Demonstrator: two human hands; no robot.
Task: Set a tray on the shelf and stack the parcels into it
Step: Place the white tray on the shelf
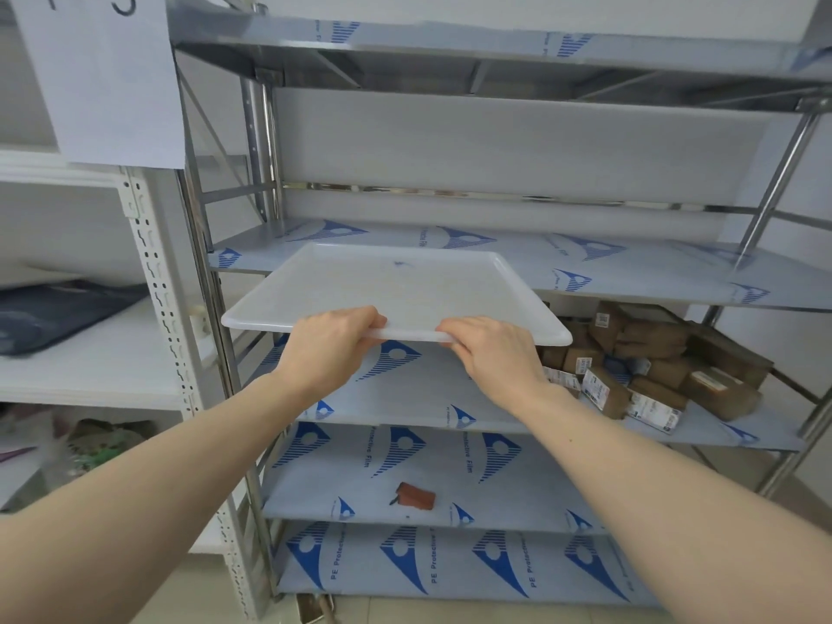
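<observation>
White plastic tray (405, 286) is held level at its near rim, its far edge over the front edge of a metal shelf (630, 268) covered in blue-printed film. Left hand (331, 349) and right hand (493, 353) each clamp that near rim, fingers curled under. Brown parcels (653, 358) lie heaped at the right end of the shelf below.

Steel shelf (630, 272) unit wrapped in blue-printed protective film; brown parcels (653, 362) heaped at right of the next level down; small reddish-brown object (416, 494) on a lower level.
</observation>
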